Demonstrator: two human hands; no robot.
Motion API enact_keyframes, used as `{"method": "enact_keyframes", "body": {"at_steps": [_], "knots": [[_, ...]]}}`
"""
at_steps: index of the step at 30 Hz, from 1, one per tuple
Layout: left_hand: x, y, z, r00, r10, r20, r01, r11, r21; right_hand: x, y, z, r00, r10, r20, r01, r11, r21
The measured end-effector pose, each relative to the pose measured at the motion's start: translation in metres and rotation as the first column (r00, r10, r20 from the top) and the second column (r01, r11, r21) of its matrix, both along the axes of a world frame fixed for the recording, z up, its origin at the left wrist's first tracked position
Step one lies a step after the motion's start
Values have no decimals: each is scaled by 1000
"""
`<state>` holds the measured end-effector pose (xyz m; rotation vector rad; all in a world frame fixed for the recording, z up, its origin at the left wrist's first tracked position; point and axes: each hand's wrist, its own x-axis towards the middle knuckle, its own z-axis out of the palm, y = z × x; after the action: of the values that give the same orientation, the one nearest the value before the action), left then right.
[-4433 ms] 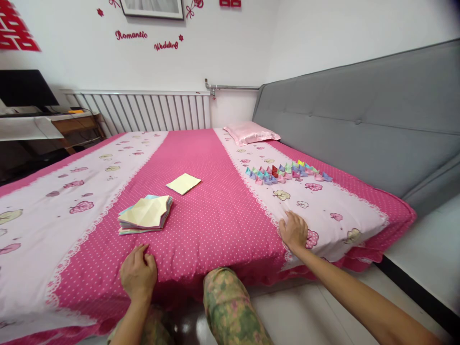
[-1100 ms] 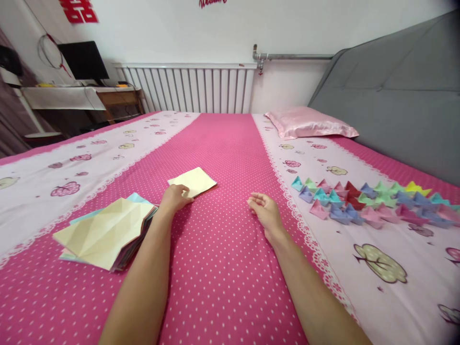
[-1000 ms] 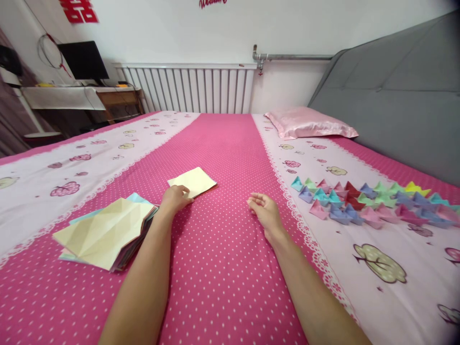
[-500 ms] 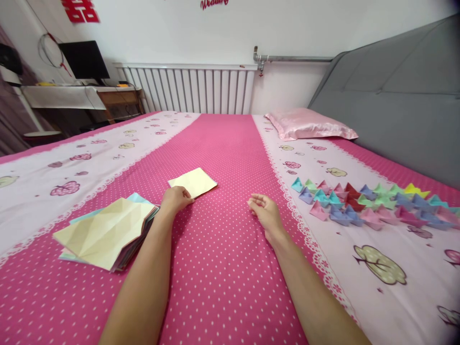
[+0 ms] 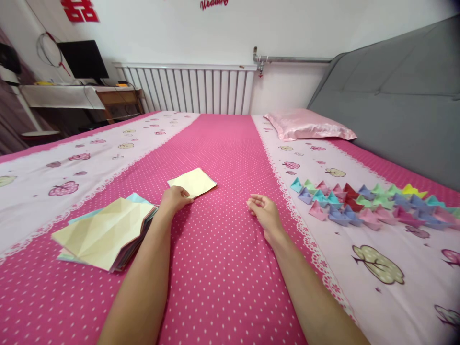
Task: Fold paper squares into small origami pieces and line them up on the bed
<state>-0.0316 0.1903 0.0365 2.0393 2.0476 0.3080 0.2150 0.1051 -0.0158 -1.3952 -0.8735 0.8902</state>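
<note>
My left hand [image 5: 174, 199] lies on the pink dotted bedspread [image 5: 223, 268], fingers curled, pinching the near corner of a single pale yellow folded sheet [image 5: 194, 182]. My right hand [image 5: 264, 213] rests on the bedspread about a hand's width to the right of the sheet. Its fingers are loosely curled together and nothing shows in them. A stack of creased coloured paper [image 5: 104, 235], yellow on top, lies just left of my left forearm. Several small folded paper boats [image 5: 359, 201] in mixed colours stand in rows to the right of my right hand.
A pink pillow [image 5: 309, 125] lies at the bed's far right, beside a grey padded headboard [image 5: 395, 100]. A white radiator [image 5: 187, 88] runs along the far wall. At the far left are a desk [image 5: 72, 93] and a dark monitor [image 5: 82, 60].
Since 4.4 s ago both hands have left the bed's near edge and reached forward; the left now grips the yellow sheet's corner. Over the last second almost nothing moved.
</note>
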Motion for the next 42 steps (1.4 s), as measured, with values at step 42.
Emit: {"method": "enact_keyframes", "body": {"at_steps": [42], "knots": [[108, -79, 9, 620, -784, 0, 782, 618, 83, 12, -20, 47, 960, -16, 281, -24, 990, 139]]}}
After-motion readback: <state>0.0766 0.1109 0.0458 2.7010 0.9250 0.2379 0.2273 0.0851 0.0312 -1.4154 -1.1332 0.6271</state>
